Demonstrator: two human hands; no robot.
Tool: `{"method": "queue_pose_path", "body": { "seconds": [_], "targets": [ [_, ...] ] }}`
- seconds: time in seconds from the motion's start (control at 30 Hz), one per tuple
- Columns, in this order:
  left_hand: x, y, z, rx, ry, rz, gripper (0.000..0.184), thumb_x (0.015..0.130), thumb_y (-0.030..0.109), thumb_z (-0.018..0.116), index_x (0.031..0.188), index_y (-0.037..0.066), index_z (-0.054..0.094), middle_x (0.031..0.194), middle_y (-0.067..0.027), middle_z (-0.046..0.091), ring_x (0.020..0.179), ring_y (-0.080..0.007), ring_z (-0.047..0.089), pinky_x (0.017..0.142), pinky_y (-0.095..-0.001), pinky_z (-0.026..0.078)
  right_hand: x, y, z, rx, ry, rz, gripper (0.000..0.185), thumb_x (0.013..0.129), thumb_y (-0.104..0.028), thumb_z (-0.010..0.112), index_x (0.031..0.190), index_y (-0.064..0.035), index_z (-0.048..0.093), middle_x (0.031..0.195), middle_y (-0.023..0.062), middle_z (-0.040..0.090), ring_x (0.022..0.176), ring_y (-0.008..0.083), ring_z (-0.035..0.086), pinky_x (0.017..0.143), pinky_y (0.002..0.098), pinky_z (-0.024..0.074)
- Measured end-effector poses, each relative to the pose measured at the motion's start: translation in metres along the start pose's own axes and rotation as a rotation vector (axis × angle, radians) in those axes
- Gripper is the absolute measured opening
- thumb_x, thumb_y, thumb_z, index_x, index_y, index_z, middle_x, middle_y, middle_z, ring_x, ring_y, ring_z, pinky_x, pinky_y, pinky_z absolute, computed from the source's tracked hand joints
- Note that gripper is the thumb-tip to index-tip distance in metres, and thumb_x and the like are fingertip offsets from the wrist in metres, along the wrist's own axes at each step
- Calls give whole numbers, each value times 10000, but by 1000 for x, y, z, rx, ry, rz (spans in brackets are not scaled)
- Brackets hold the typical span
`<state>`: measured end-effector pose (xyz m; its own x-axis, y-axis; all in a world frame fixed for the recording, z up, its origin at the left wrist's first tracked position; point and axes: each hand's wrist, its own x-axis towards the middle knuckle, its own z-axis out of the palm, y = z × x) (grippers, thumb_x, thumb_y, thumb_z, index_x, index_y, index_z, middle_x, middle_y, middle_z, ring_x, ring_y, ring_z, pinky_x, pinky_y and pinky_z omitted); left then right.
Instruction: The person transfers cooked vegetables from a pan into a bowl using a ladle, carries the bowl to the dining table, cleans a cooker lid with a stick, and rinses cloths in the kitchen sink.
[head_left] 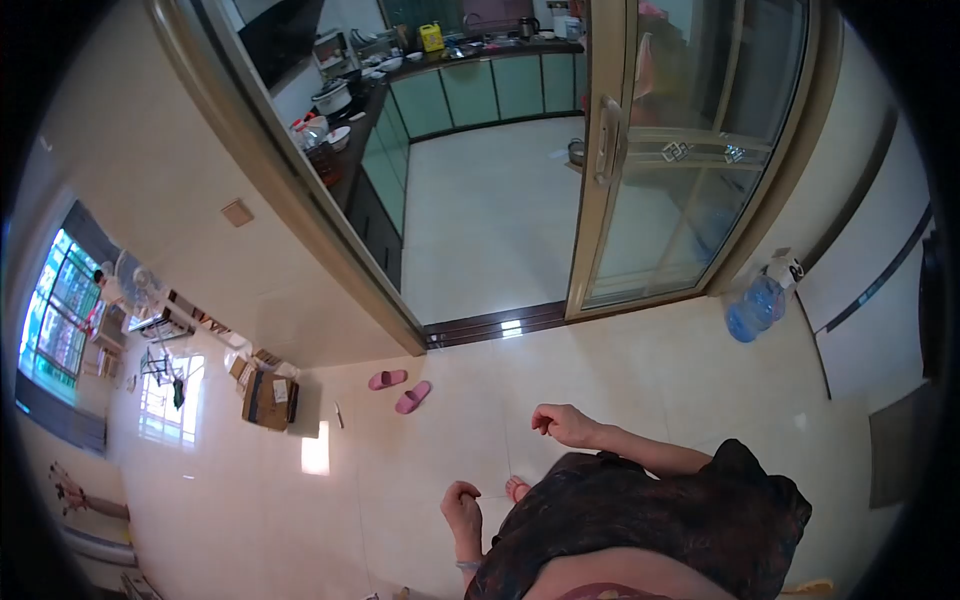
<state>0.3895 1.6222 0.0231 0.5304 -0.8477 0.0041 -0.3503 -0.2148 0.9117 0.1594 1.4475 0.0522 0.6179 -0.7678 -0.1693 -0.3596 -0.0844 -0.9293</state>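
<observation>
My left hand (462, 508) hangs low in front of my body, its fingers curled in and nothing visible in them. A light band circles that wrist. Higher and to the right, my right hand (567, 425) is held over the tiled floor, fingers loosely folded, also with nothing visible in it. Neither hand touches any object. Dark patterned clothing (640, 510) covers my body beside them, and part of my foot (516, 488) shows between the hands. A pair of pink slippers (411, 396) lies on the floor ahead, to the left.
Ahead, a glass sliding door (690, 160) stands partly open above a dark floor track (497, 327). Beyond are green kitchen cabinets (468, 95). A cardboard box (270, 400) stands at left; blue water bottles (755, 308) stand at right. Another person (112, 285) is far left by the window.
</observation>
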Motion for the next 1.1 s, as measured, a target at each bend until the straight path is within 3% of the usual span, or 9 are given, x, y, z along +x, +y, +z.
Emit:
{"method": "queue_pose_path", "body": {
  "seconds": [0.23,0.37,0.63,0.7,0.8,0.83,0.93,1.03,1.1],
  "targets": [
    [173,37,27,125,-336,53,205,694,-118,404,674,10,563,609,-128,544,569,-211,547,564,-304,441,63,4,-47,-43,267,141,164,813,-3,486,859,-21,643,743,98,641,692,155,580,662,300,471],
    [270,59,83,39,-451,234,200,691,-120,404,684,9,557,628,-126,548,590,-235,566,588,-319,460,114,30,-100,36,437,249,199,779,27,465,851,-20,644,638,16,516,622,104,476,582,266,403],
    [453,126,183,-34,-310,289,174,765,-106,447,742,16,569,688,-114,554,667,-226,569,621,-313,451,307,35,-230,187,473,253,189,819,20,441,902,2,610,651,0,497,603,98,457,574,260,398],
    [492,135,197,-56,-232,379,152,789,-94,507,843,19,592,780,-110,572,725,-201,576,644,-297,460,364,42,-257,192,492,79,235,866,-79,474,1061,-31,594,790,92,592,693,169,549,657,314,455],
    [551,148,210,-12,-160,350,231,804,-71,548,1007,29,595,951,-86,573,809,-179,582,692,-274,486,434,-12,-301,37,467,20,254,910,-130,468,1124,-29,560,868,124,627,751,206,595,714,332,479],
    [573,144,216,-27,-157,257,243,825,-41,555,1057,25,583,987,-86,565,835,-168,581,705,-273,486,459,-24,-317,44,390,51,254,929,-160,472,1122,-22,562,956,150,639,847,232,616,766,336,485],
    [641,126,236,-2,-124,100,249,841,10,554,1088,4,580,1010,-97,576,863,-189,589,738,-274,483,529,-31,-358,-14,334,-41,268,934,-159,495,1156,-20,556,1026,147,629,921,221,612,801,324,484],
    [722,110,267,-1,-95,139,284,812,-11,521,1088,0,585,1013,-126,602,886,-221,593,773,-313,486,602,5,-398,76,380,-85,287,946,-147,523,1208,-33,550,1083,119,625,970,202,597,832,323,481],
    [791,146,294,11,-121,156,284,824,-9,515,1099,6,581,1032,-144,603,907,-251,606,807,-328,491,632,-9,-444,105,404,77,283,955,-160,517,1199,-20,548,1027,84,631,829,147,578,706,281,487]
  ]
}}
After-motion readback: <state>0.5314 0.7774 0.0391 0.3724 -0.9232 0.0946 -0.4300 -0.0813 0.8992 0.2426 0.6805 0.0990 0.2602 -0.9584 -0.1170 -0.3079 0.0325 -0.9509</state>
